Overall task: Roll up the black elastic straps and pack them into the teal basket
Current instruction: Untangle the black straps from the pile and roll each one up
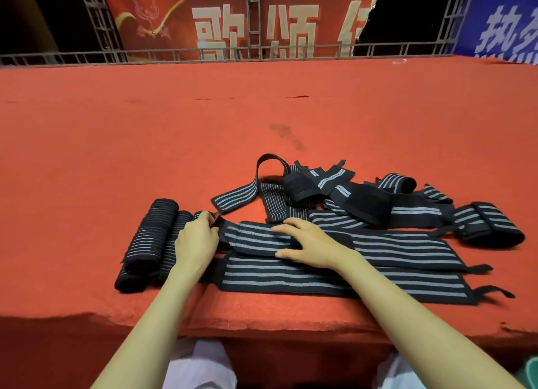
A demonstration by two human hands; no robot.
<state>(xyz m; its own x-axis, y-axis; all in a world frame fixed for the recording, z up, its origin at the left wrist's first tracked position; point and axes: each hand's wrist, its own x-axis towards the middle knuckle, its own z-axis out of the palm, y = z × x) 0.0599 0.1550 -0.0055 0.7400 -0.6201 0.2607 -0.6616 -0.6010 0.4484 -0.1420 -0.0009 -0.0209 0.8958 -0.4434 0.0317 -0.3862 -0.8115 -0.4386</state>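
on the red felt-covered table (262,111), the left hand (196,240) curls its fingers round the left end of a long flat black elastic strap with grey stripes (393,247), pinching it; the right hand (308,240) lies on the same strap, fingers straight and spread, gripping nothing. two rolled black straps (154,237) sit touching each other just left of the left hand, and a loose heap of striped straps (349,196) lies behind
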